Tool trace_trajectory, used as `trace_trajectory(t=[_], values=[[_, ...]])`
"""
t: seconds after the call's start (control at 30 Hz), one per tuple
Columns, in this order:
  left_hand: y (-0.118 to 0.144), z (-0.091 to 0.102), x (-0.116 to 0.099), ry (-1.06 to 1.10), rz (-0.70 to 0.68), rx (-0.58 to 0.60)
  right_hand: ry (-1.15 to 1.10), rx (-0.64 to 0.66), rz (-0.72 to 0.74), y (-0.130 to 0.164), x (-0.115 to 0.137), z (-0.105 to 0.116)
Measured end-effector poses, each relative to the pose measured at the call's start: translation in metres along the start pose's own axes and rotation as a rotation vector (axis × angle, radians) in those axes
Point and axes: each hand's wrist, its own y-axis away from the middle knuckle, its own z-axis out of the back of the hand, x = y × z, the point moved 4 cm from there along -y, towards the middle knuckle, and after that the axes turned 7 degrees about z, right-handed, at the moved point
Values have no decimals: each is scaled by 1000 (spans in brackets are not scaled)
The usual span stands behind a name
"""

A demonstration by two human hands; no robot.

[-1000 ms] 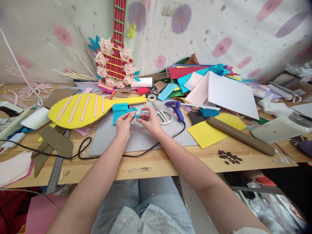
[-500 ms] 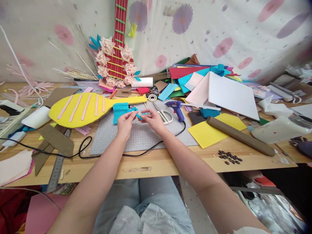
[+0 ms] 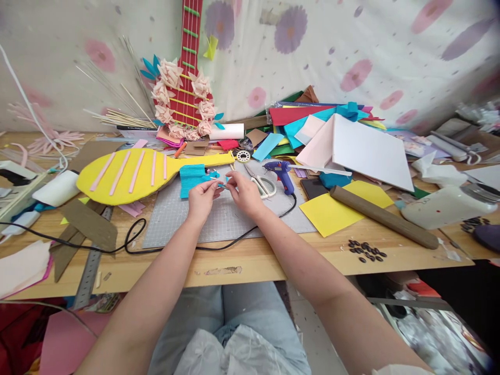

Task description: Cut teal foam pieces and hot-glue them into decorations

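Observation:
Over the grey cutting mat (image 3: 183, 221), my left hand (image 3: 203, 197) pinches a thin stick with a blue paper strip (image 3: 222, 185) at it. My right hand (image 3: 245, 191) is closed on the strip's other end, its fingertips close to the left ones. Behind my left hand lies a sheet of blue crepe paper (image 3: 191, 179), with small blue scraps beside it. White-handled scissors (image 3: 267, 187) rest just right of my right hand. A blue glue gun (image 3: 282, 174) stands farther right, its black cord running across the mat under my forearms.
A yellow paper instrument shape (image 3: 128, 174) with pink strips lies at left. Behind it stands a red one (image 3: 187, 104) trimmed with paper flowers. Coloured paper is piled at back right. A brown roll (image 3: 385, 216), black beads (image 3: 367, 251) and a white jar (image 3: 445, 208) are at right.
My right hand has rolled over and its fingers have moved closer to the left fingertips. Less of the blue strip shows between the hands. My left hand stays nearly in place.

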Motion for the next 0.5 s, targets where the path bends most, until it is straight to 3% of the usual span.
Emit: trace_trajectory(t=[0.27, 0.5], values=[[3, 0, -5, -60, -97, -82, -58, 31, -60, 0, 0, -1], [1, 5, -5, -148, -117, -123, -356, 60, -152, 4, -8, -3]])
